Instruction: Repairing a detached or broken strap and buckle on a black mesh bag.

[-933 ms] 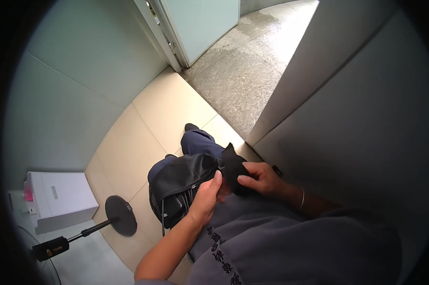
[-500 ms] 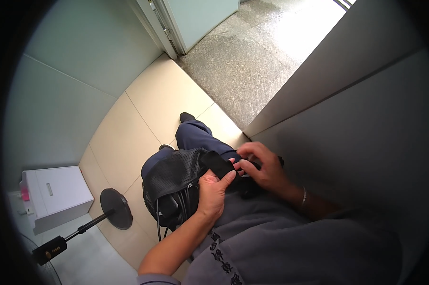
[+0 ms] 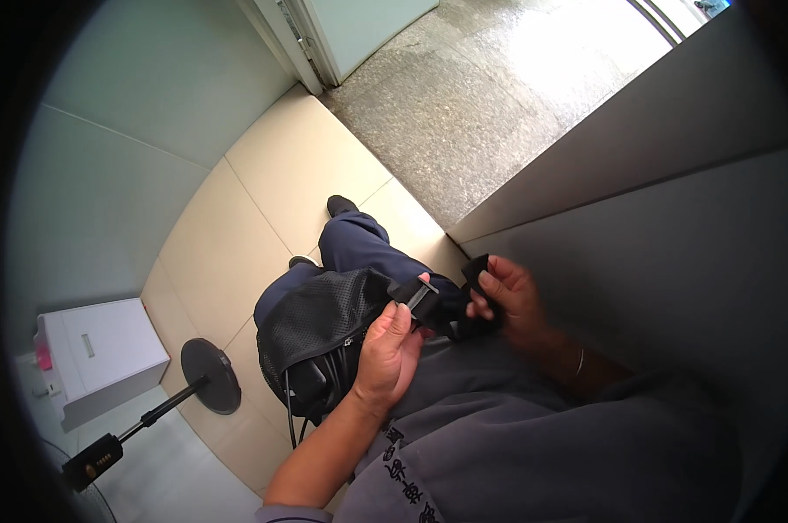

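At my waist hangs a black mesh bag (image 3: 320,314), with dark cables (image 3: 331,370) showing at its lower part. My left hand (image 3: 383,359) pinches a dark strap buckle (image 3: 425,296) beside the bag, thumb on top. Webbing runs from that buckle toward my right side. Between the thumb and fingers of my right hand (image 3: 511,301) is the loose end of a black strap (image 3: 475,270), lifted a little off my body. Where the webbing passes between the two hands, it is dark and hard to follow.
A grey partition (image 3: 638,235) stands close on my right. To the left are a white box (image 3: 102,353) and a black pole stand with a round base (image 3: 211,376). Beige tiles (image 3: 263,192) meet rough grey floor (image 3: 446,131) near an open door (image 3: 372,35).
My right hand has moved right, away from the left, drawing the strap end out. My left hand has shifted its grip, and the buckle now shows.
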Tool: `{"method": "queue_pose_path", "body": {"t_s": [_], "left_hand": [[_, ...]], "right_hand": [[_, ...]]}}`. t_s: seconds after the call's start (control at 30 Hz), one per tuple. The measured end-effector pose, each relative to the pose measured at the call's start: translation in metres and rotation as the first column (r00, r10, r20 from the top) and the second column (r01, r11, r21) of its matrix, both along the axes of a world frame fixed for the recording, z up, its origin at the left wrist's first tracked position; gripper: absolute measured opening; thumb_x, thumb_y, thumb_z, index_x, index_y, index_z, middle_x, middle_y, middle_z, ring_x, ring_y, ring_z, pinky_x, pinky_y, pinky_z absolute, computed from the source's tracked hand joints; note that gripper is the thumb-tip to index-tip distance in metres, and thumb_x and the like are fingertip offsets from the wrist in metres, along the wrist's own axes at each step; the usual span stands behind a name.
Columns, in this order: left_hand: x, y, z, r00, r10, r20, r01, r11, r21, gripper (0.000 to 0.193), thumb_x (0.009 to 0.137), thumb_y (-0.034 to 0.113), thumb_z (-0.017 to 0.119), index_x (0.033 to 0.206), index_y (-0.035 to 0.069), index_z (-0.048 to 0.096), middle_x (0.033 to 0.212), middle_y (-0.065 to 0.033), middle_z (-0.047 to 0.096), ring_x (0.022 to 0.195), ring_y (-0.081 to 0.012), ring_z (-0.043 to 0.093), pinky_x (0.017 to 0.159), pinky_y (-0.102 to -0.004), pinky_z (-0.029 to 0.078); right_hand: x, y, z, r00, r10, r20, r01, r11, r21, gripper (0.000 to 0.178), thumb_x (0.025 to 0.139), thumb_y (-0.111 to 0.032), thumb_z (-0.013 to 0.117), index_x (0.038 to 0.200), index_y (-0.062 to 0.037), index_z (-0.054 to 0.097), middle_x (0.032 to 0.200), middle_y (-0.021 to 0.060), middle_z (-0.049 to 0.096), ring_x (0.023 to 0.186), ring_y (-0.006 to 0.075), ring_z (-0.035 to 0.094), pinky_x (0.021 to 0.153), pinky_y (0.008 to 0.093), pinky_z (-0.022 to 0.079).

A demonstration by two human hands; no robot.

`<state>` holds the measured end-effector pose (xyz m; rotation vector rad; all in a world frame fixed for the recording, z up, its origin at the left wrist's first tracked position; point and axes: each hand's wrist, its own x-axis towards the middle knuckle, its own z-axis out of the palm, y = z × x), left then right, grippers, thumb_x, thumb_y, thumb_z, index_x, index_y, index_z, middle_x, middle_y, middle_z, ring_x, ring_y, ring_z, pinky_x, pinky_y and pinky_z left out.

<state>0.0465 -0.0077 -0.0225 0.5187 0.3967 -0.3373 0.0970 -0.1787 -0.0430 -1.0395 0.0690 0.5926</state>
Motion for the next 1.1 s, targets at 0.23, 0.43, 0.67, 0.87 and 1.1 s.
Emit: {"method": "queue_pose_path", "body": {"t_s": [0.23, 0.43, 0.67, 0.87, 1.1], "left_hand": [[-0.003, -0.004, -0.01, 0.995, 0.042, -0.096, -0.014, 0.959, 0.282, 0.027, 0.08, 0.002, 0.053, 0.107, 0.003, 0.049, 0.092, -0.0036, 0.057, 0.08, -0.0101, 0.053, 0.071, -0.0216, 0.042], [-0.004, -0.005, -0.014, 0.994, 0.091, -0.059, -0.06, 0.917, 0.395, 0.016, 0.078, 0.0, 0.054, 0.094, 0.002, 0.052, 0.089, -0.0061, 0.058, 0.078, -0.0112, 0.055, 0.069, -0.0251, 0.047], [-0.001, 0.001, -0.008, 0.974, 0.047, -0.22, 0.005, 0.973, 0.231, 0.011, 0.079, 0.001, 0.055, 0.087, 0.005, 0.049, 0.085, -0.0064, 0.058, 0.075, -0.0125, 0.056, 0.068, -0.0248, 0.047], [-0.006, -0.003, -0.014, 0.978, 0.052, -0.2, 0.016, 0.946, 0.324, 0.006, 0.08, 0.004, 0.054, 0.082, 0.006, 0.048, 0.081, -0.0065, 0.059, 0.071, -0.0137, 0.058, 0.065, -0.026, 0.049], [-0.007, -0.003, -0.016, 0.981, 0.043, -0.187, 0.041, 0.905, 0.424, 0.008, 0.078, 0.003, 0.057, 0.082, 0.005, 0.051, 0.082, -0.0039, 0.057, 0.071, -0.0101, 0.055, 0.067, -0.0242, 0.047]], "right_hand": [[-0.002, 0.01, 0.022, 0.969, 0.128, 0.211, -0.029, 0.908, -0.418, 0.011, 0.083, -0.011, 0.053, 0.088, -0.0008, 0.054, 0.069, 0.0, 0.054, 0.056, 0.0021, 0.048, 0.051, 0.0155, 0.038], [-0.001, 0.022, 0.014, 0.948, 0.247, 0.201, -0.124, 0.869, -0.479, 0.014, 0.076, -0.006, 0.061, 0.088, 0.0002, 0.056, 0.082, 0.0016, 0.056, 0.067, 0.0027, 0.05, 0.057, 0.0161, 0.04], [0.002, 0.015, -0.012, 0.954, 0.298, -0.024, -0.289, 0.899, -0.328, 0.016, 0.077, -0.011, 0.06, 0.085, 0.0016, 0.056, 0.074, 0.0009, 0.056, 0.066, 0.0025, 0.049, 0.057, 0.0158, 0.039], [0.006, 0.011, -0.014, 0.938, 0.344, -0.04, -0.331, 0.858, -0.393, 0.017, 0.077, -0.014, 0.059, 0.084, 0.0014, 0.057, 0.072, -0.0006, 0.056, 0.063, 0.0025, 0.048, 0.054, 0.0162, 0.038], [0.01, 0.014, -0.008, 0.91, 0.411, -0.052, -0.399, 0.836, -0.377, 0.015, 0.077, -0.013, 0.058, 0.082, 0.001, 0.06, 0.069, -0.0015, 0.056, 0.061, 0.0016, 0.046, 0.054, 0.0164, 0.037]]}}
